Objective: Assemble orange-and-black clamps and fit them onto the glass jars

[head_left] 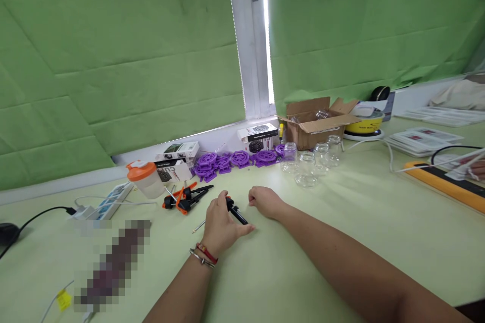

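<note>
My left hand [220, 224] rests on the pale green table [341, 222] with its fingers curled around a black tool handle [237, 213], whose thin metal shaft [198, 226] sticks out to the left. A red string and a metal bangle circle that wrist. My right hand [265, 201] lies on the table just right of the handle, fingers closed in a loose fist, apart from the tool. Black and orange clamps [185, 198] lie a little beyond my left hand.
Purple plastic wheels [231, 160] and small boxes [178, 151] line the wall. Several glass jars [310, 161] stand before an open cardboard box [316, 123]. An orange-lidded cup [146, 179], a power strip [109, 202], a yellow bowl [366, 123] and an orange-edged bar [447, 184] are around.
</note>
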Available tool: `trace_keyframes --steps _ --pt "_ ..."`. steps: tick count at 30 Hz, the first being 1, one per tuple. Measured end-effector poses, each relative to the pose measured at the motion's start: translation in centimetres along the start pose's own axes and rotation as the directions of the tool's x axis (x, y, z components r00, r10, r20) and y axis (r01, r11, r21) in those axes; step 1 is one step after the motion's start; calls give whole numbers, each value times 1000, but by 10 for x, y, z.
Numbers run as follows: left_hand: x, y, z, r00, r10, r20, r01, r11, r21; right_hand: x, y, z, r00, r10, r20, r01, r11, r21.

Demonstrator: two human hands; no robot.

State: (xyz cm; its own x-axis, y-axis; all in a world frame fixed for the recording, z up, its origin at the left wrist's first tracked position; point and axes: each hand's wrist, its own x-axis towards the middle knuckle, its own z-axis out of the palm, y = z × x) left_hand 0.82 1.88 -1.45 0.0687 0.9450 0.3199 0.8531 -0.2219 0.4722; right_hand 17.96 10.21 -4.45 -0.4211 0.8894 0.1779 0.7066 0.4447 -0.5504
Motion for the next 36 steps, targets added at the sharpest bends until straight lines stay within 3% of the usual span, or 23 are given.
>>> trace_keyframes --steps 3,5,7,9,11,18,22,25,30,36 --pt "1 0 -1 1000 0 -3 0 1000 9 -6 -5 -1 1000 10 3 -10 997 78" --pt "1 1 -1 1000 -2 -4 2 1000 22 -11 -12 1 999 29 29 -36 955 294" --pt "2 1 -1 1000 2 -11 -2 999 41 -17 -20 4 996 39 84 -80 821 566" --pt "2 0 0 999 17 -29 -15 998 63 -22 -30 8 990 41 132 -125 673 729" --pt "3 0 1 998 37 -48 -33 996 83 -24 -37 13 989 67 134 -147 596 789" --pt "2 -1 3 997 44 -59 -39 996 81 -24 -42 22 993 98 73 -113 519 847" --pt "1 0 0 999 3 -41 -1 999 39 -24 -40 23 998 48 29 -51 540 840" --pt "0 4 -5 999 -44 -24 44 999 -25 -26 -40 20 997 -45 -67 81 630 772" --pt "0 9 -13 994 -104 33 108 975 -192 -31 -42 8 960 -221 -173 280 759 587" --pt "0 12 -19 985 -148 91 166 953 -252 -33 -42 0 926 -328 -188 378 822 426"
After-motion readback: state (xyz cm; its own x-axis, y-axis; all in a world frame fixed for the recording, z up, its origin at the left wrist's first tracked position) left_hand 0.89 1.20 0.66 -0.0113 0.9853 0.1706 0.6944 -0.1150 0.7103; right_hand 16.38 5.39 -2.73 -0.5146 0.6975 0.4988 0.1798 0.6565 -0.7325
